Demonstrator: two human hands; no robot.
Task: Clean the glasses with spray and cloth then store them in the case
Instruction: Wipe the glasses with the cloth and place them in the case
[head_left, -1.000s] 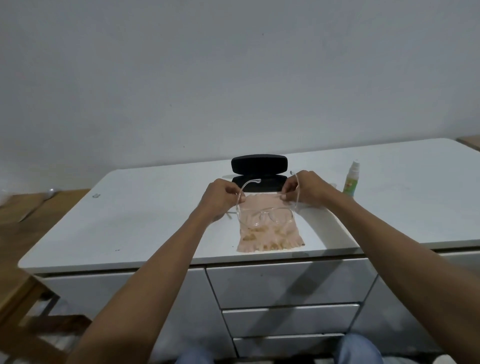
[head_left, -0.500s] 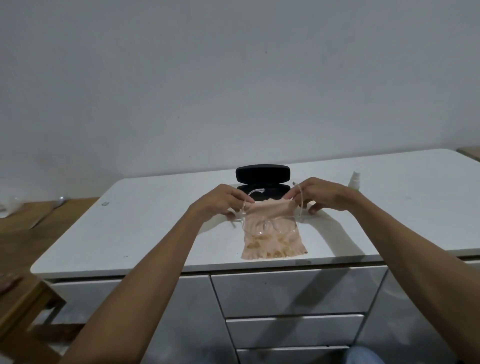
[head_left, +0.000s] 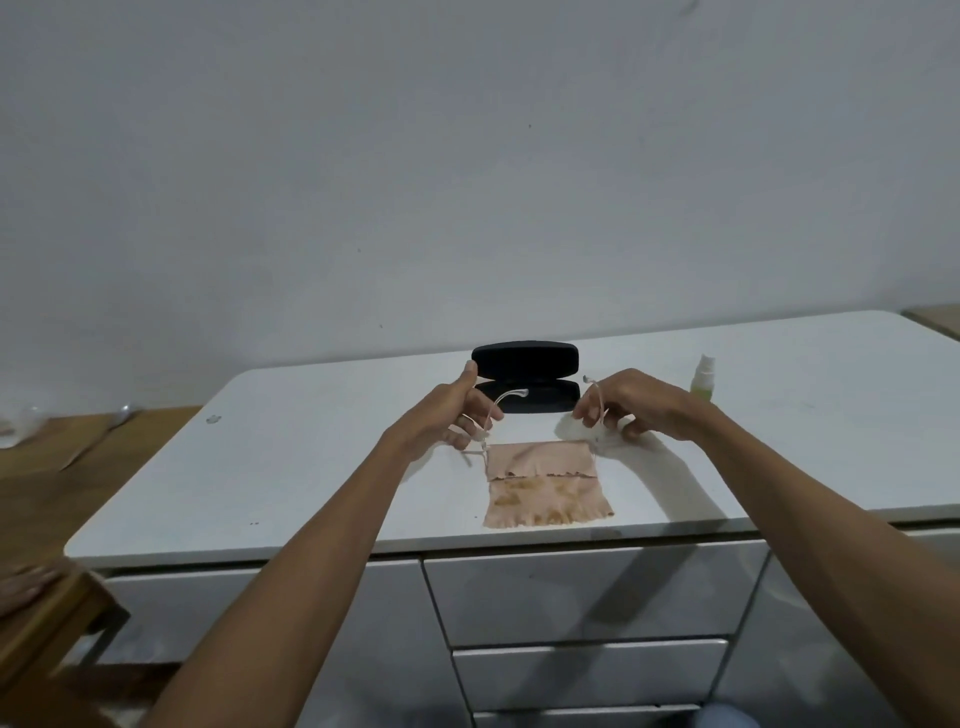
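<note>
Head view: clear-framed glasses (head_left: 540, 457) are hard to make out; lenses + front are hidden under the folded-over top of the peach cloth (head_left: 545, 488), only both temples stick up. Left hand (head_left: 452, 415) pinches the left temple near its hinge, thumb raised; right hand (head_left: 628, 405) pinches the right temple w/ curled fingers. Cloth lies flat near the counter (head_left: 311, 467) front edge, about mid-width, its lower hem just short of the edge. Black case (head_left: 525, 376) sits open behind the hands, toward the back edge, lid upright; its lower tray is partly blocked by both hands. Spray bottle (head_left: 702, 376) stands right of the case, base cut off by the right wrist. Bare counter stretches wide to the left and right of the cloth. Wooden furniture at far left is cropped, blurry.
</note>
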